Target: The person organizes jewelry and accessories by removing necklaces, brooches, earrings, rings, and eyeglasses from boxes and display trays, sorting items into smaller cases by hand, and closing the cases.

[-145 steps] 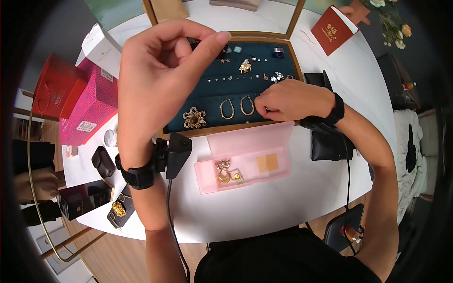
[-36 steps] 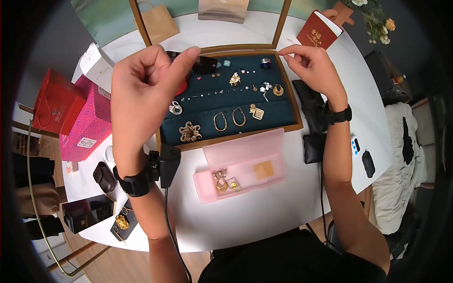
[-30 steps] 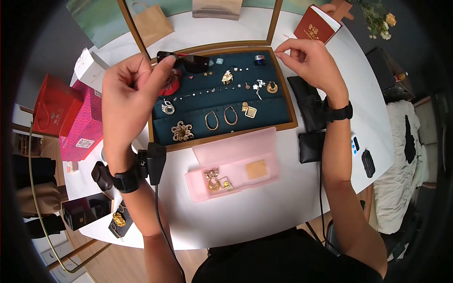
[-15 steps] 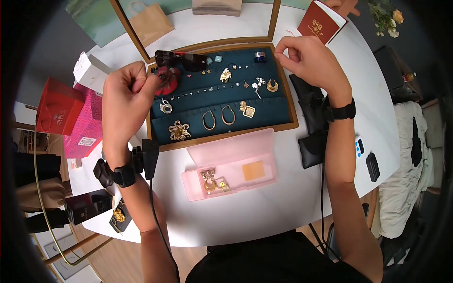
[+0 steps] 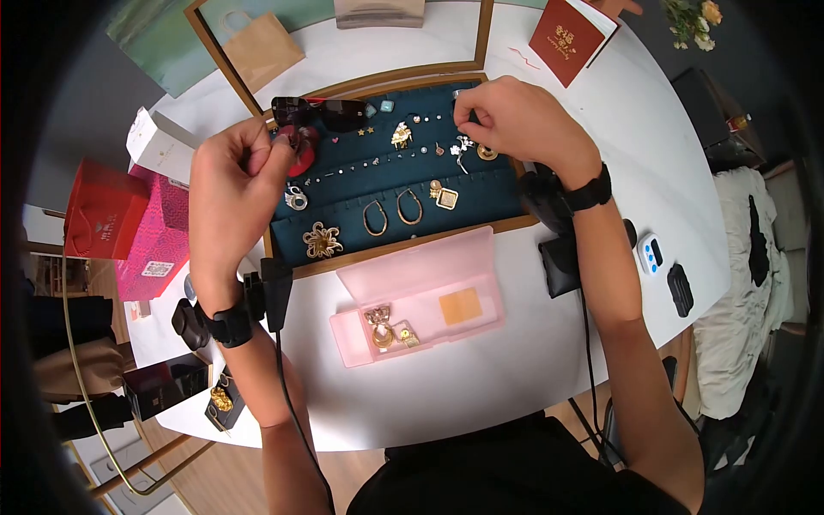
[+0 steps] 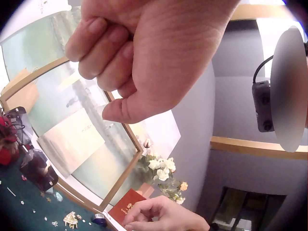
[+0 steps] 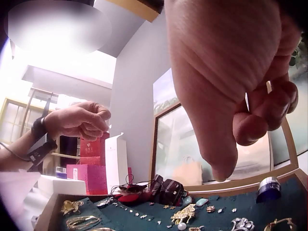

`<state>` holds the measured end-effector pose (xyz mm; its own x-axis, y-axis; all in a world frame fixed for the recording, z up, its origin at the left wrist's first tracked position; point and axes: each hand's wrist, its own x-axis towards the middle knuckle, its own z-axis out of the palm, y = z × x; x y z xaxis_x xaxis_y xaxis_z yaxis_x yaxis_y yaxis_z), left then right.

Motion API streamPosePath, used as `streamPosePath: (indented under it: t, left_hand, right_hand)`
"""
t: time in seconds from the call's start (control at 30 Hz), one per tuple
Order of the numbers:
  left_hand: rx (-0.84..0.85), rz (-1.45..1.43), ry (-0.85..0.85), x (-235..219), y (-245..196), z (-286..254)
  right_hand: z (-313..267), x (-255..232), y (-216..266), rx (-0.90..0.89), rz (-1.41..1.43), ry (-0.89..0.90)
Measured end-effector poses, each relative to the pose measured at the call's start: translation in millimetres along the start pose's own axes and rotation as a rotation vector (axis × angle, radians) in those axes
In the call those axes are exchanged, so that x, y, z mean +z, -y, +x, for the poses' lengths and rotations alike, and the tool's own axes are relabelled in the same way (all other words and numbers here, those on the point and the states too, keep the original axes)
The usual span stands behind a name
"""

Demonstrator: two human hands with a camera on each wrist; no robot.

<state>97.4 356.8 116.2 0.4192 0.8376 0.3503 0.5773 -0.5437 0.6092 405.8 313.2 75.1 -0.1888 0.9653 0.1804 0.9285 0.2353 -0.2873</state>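
My left hand [image 5: 236, 180] hovers high over the left side of a wood-framed jewelry tray [image 5: 481, 197] lined in teal. Its fingers curl inward with the thumb against them, and nothing shows between them. In the head view it overlaps a red rounded thing [image 5: 306, 148] beside dark sunglasses [image 5: 343, 114]. Over the tray's right edge is my right hand [image 5: 524, 120], fingers curled and no object visible in them. A small blue jar [image 7: 268, 190] sits below it. Laid in rows are studs, a gold brooch [image 5: 401, 135], a square gold pendant [image 5: 446, 198], hoop earrings [image 5: 399, 206] and a flower-shaped brooch [image 5: 322, 240].
An open pink case [image 5: 421, 262] with gold jewelry lies in front of the tray. Black pouches [image 5: 560, 268] are at right, a red booklet [image 5: 566, 39] behind. Gift boxes and a red bag [image 5: 103, 210] stand at left. The tray's framed lid [image 5: 343, 88] stands raised.
My right hand left the square pendant, rose to the right, then swung back left over the tray's edge. My left hand has shifted left and lower, uncovering the sunglasses.
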Motion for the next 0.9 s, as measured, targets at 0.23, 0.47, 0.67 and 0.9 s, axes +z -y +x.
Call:
streamPosePath:
  t: [0.23,0.47,0.67,0.9]
  left_hand:
    - [0.042,0.012,-0.007,1.4,-2.5,-1.8]
    - [0.04,-0.004,-0.024,2.2,-2.6,-0.6]
    - [0.009,-0.004,-0.02,3.5,-6.9,-1.4]
    - [-0.012,-0.017,0.004,2.6,-10.4,-2.2]
  right_hand:
    - [0.6,15.5,-5.8,-0.018,-0.03,-0.007]
    - [1.9,6.7,0.9,0.08,-0.02,0.114]
    - [0.6,5.6,-8.6,0.105,-0.067,0.083]
    - [-2.1,4.1,0.0,0.145,-0.081,0.203]
